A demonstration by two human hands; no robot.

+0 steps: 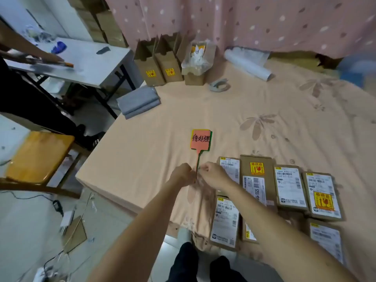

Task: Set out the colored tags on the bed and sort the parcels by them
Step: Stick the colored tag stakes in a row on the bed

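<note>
Nearest you, your two forearms are reaching out over the edge of the bed. Your left hand and right hand are meeting almost knuckle to knuckle, both curled closed and pinching the thin stem of the tags between fingertips. The tags are standing stacked just beyond your hands: a red-pink one with black writing is facing you, and yellow and green edges are peeking out behind it, over the bare sheet near the bed's middle. Just to the right of your hands, the parcels are lying flat on the bed in rough rows, labels up, some touching each other. Further off, a grey folded stack is sitting at the bed's left edge. At the far end, three open boxes are standing side by side, with a white roll lying to their right, before the pink curtain.
</note>
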